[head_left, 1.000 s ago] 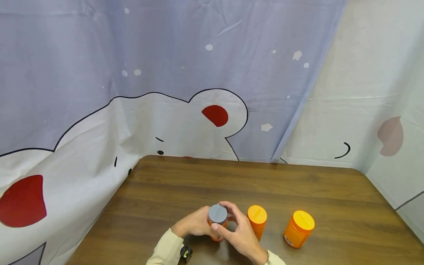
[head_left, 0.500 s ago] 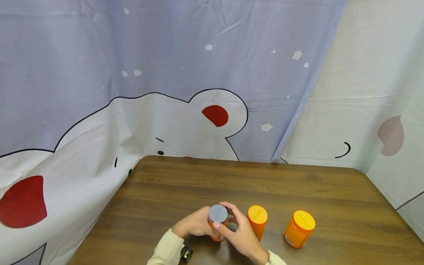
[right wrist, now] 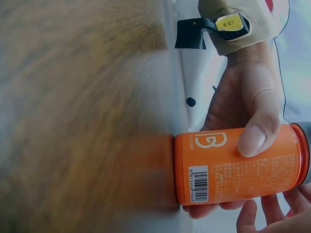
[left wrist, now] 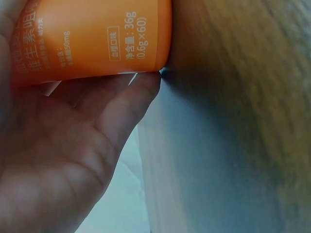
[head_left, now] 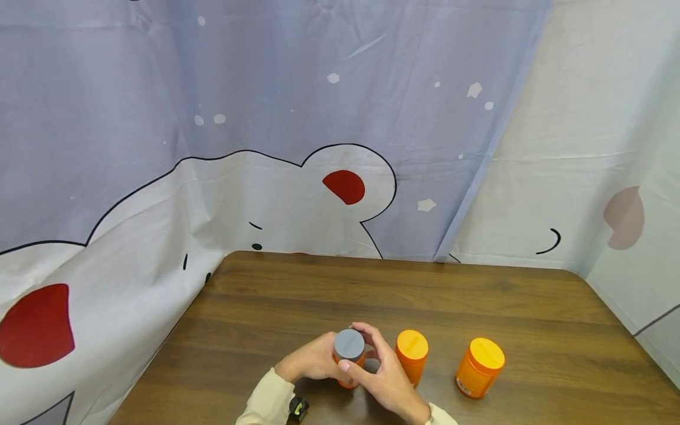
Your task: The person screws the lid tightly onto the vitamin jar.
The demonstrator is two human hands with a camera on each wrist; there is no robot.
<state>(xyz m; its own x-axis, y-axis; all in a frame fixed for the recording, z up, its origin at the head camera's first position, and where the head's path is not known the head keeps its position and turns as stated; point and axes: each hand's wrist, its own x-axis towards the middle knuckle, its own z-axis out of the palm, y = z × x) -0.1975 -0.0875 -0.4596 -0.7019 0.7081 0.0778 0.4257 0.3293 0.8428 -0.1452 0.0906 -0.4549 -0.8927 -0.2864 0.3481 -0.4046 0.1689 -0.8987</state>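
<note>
Presently located the grey-lidded bottle (head_left: pixel 349 349) at the lower centre of the head frame, standing upright on the brown wooden table (head_left: pixel 265 307), between both hands. Checked left hand (head_left: pixel 319 358): curled round the orange body from the left of the frame, gripping it. Confirmed in the right wrist frame, with thumb (right wrist: pixel 253 140) laid across the printed face and fingertips (right wrist: pixel 201 211) showing at the opposite edge. Checked right hand (head_left: pixel 389 378): curved about the upper part of the same bottle, pinching it between thumb and forefinger at the grey lid (head_left: pixel 349 342). Cannot make out the exact contact of the remaining right fingers, seen only in part at lower right of the right wrist frame.

Noted in that frame a barcode (right wrist: pixel 198 183) near the base and pale lettering on the orange surface. Noted further lettering at upper left of the left wrist frame.

Recorded toward lower right of the head frame: one yellow-lidded bottle (head_left: pixel 412 349), just beside the right hand, then an orange jar (head_left: pixel 480 369), also yellow-topped, well apart from it. Recorded also: cream left sleeve (head_left: pixel 268 398), black fitting (head_left: pixel 297 407) at its cuff, patterned cloth (head_left: pixel 319 106) filling the upper frame.
</note>
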